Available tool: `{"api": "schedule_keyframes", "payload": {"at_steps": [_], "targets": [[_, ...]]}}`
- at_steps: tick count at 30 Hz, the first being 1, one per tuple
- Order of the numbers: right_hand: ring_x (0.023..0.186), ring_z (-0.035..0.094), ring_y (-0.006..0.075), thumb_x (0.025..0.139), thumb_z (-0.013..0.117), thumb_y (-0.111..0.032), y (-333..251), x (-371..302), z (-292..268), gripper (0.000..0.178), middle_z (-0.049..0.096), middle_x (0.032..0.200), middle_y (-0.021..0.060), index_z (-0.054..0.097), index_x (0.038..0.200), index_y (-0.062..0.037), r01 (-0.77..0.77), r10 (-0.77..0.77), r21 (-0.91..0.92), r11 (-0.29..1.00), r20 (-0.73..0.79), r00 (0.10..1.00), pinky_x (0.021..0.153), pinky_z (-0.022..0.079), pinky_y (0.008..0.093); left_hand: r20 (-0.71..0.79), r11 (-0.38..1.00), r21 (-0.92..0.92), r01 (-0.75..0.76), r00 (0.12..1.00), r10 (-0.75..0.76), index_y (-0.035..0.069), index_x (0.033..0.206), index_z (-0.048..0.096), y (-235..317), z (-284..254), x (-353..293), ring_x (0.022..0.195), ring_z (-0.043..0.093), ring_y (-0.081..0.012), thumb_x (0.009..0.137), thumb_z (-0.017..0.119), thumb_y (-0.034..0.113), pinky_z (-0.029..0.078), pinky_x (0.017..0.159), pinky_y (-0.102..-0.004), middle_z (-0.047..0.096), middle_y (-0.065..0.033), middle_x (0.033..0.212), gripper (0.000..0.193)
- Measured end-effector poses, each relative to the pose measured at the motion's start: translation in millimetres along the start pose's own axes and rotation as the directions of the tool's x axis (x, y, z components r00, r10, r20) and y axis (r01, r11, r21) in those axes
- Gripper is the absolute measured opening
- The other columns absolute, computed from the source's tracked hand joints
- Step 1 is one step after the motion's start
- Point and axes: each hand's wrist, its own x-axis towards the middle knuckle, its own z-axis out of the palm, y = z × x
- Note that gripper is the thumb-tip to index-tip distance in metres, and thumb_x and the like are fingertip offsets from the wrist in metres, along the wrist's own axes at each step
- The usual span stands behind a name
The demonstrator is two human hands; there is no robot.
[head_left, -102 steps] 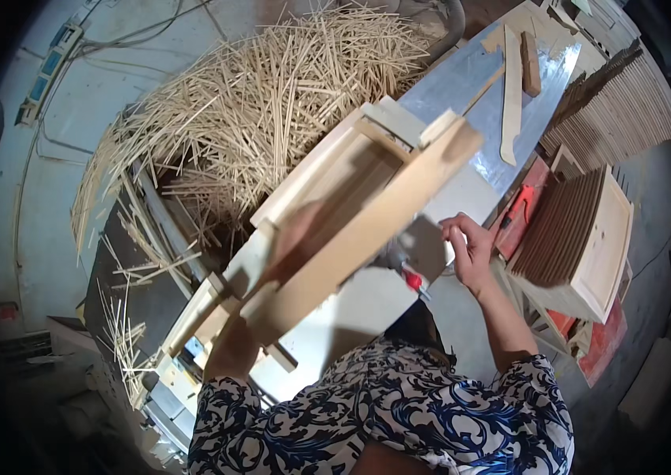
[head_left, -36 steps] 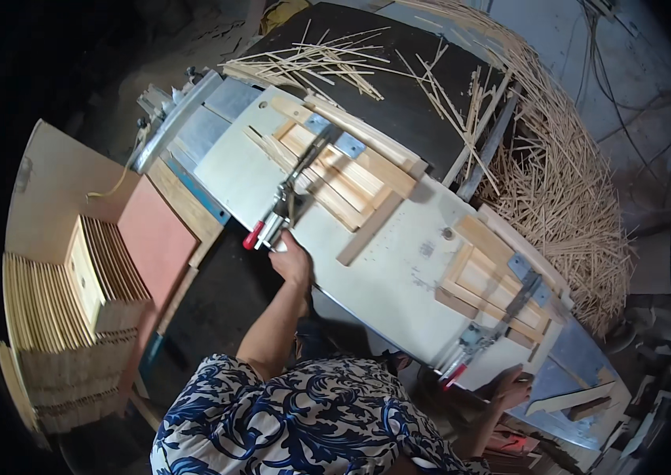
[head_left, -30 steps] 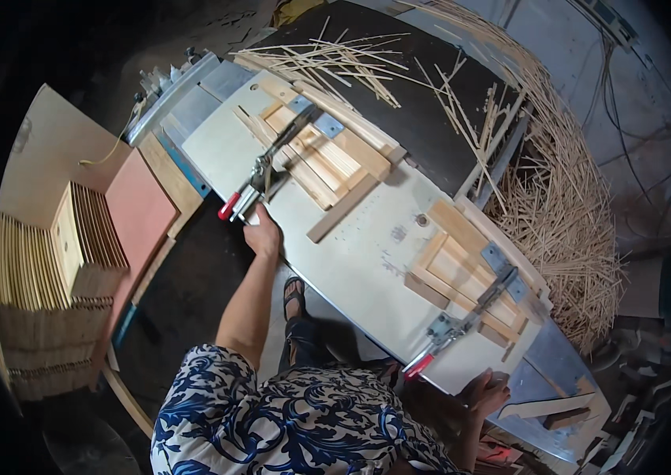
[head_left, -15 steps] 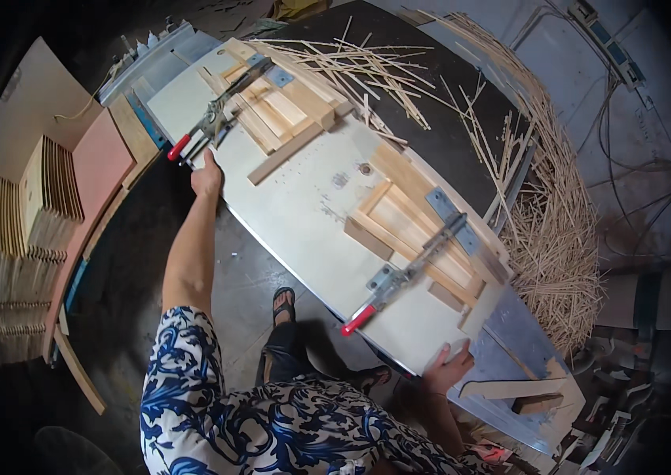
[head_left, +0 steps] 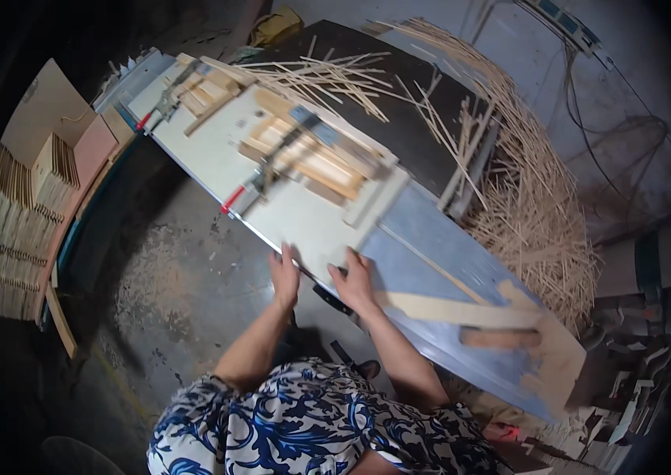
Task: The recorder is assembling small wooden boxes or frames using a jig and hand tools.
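Note:
A long cream-coloured jig board (head_left: 304,218) lies across a metal worktop. Two toggle clamps with red handles (head_left: 232,199) are mounted on it, each beside a group of light wooden strips (head_left: 300,154). My left hand (head_left: 285,277) is at the board's near long edge, fingers stretched out and thumb apart. At the board's near right corner is my right hand (head_left: 357,283), with fingers extended and thumb spread. Both appear to touch the board, though slight blur hides the exact contact. Neither hand is closed round anything.
Grey metal worktop (head_left: 422,226) extends to the right, bearing a pale flat wooden piece (head_left: 462,310). Thin sticks (head_left: 343,75) lie scattered on a dark surface behind, beside a large stick pile (head_left: 541,214). Stacked wooden panels (head_left: 15,214) stand at left.
The jig board sits farther up and left in view, exposing more metal worktop. My left hand has come from the far clamp to the near end, close to my right hand. The view has shifted too.

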Motion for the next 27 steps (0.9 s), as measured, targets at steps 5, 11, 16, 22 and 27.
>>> {"api": "schedule_keyframes", "payload": {"at_steps": [5, 11, 16, 22, 27], "targets": [[0.106, 0.067, 0.0316, 0.093, 0.074, -0.014, -9, -113, -181, 0.040, 0.069, 0.116, 0.0187, 0.066, 0.129, -0.0004, 0.134, -0.095, 0.256, 0.957, -0.160, 0.982, 0.094, 0.053, 0.0383, -0.438, 0.932, 0.292, 0.213, 0.896, -0.067, -0.013, 0.137, 0.042, 122, 34, 26, 0.124, 0.058, -0.0483, 0.100, 0.054, 0.055, 0.046, 0.107, -0.0525, 0.055, -0.0353, 0.138, 0.078], [0.087, 0.065, 0.0187, 0.105, 0.054, -0.023, 236, -390, -331, 0.032, 0.072, 0.091, 0.0078, 0.075, 0.111, 0.0002, -0.455, 0.544, 0.301, 0.838, -0.514, 0.663, 0.086, 0.053, 0.0344, -0.483, 0.907, 0.317, 0.278, 0.870, -0.097, -0.014, 0.135, 0.049, 139, 29, 20, 0.127, 0.059, -0.0460, 0.098, 0.056, 0.057, 0.047, 0.108, -0.0494, 0.059, -0.0346, 0.136, 0.080], [0.086, 0.064, 0.0249, 0.106, 0.049, -0.045, 499, -478, -335, 0.052, 0.071, 0.096, 0.0087, 0.070, 0.111, 0.0030, -0.425, 0.825, 0.709, 0.563, -0.459, 0.329, 0.083, 0.054, 0.0394, -0.525, 0.891, 0.350, 0.289, 0.848, -0.069, -0.013, 0.136, 0.051, 113, 41, 66, 0.129, 0.059, -0.0445, 0.097, 0.057, 0.060, 0.047, 0.110, -0.0466, 0.059, -0.0324, 0.138, 0.084], [0.094, 0.069, 0.0349, 0.103, 0.050, -0.055, 528, -354, -278, 0.062, 0.073, 0.106, 0.0179, 0.061, 0.122, 0.0035, -0.200, 0.937, 0.946, 0.255, -0.293, -0.192, 0.085, 0.056, 0.0457, -0.551, 0.889, 0.380, 0.257, 0.834, -0.005, -0.013, 0.136, 0.047, 92, 32, 106, 0.128, 0.059, -0.0453, 0.096, 0.054, 0.065, 0.046, 0.109, -0.0486, 0.059, -0.0328, 0.137, 0.088], [0.108, 0.068, 0.0452, 0.103, 0.044, -0.055, 544, -324, -239, 0.064, 0.070, 0.115, 0.0306, 0.060, 0.123, 0.0028, -0.836, 0.852, 0.548, 0.024, -0.449, -0.269, 0.092, 0.055, 0.0510, -0.557, 0.877, 0.410, 0.252, 0.830, 0.022, -0.013, 0.137, 0.044, 64, 42, 137, 0.129, 0.058, -0.0453, 0.095, 0.053, 0.069, 0.046, 0.109, -0.0490, 0.058, -0.0334, 0.138, 0.092]]}}
